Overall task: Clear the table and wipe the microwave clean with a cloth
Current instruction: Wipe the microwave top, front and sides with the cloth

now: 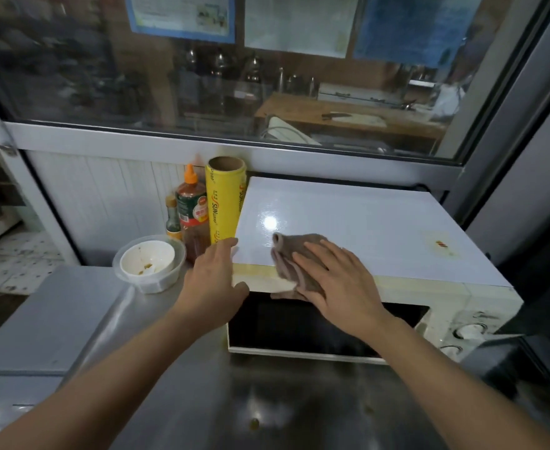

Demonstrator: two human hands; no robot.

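Writing: the yellow roll point(224, 203) just beyond the left hand reads "SUNwrap" down its side; the sauce bottle point(193, 211) beside it has a red and green label, too blurred to read.
Cloth: grey-brown cloth point(294, 264), crumpled, lying over the microwave's front top edge, under the right hand.
Microwave: cream microwave point(325, 319), dark door below both hands, glossy white top with a yellowish stain far right.
Right hand: right hand point(338, 282) flat, fingers straight, pressing the cloth.
Left hand: left hand point(215, 280) relaxed, touching the microwave's left corner.
Left of the hands: soiled white bowl point(147, 261) on the steel worktop point(72, 319).
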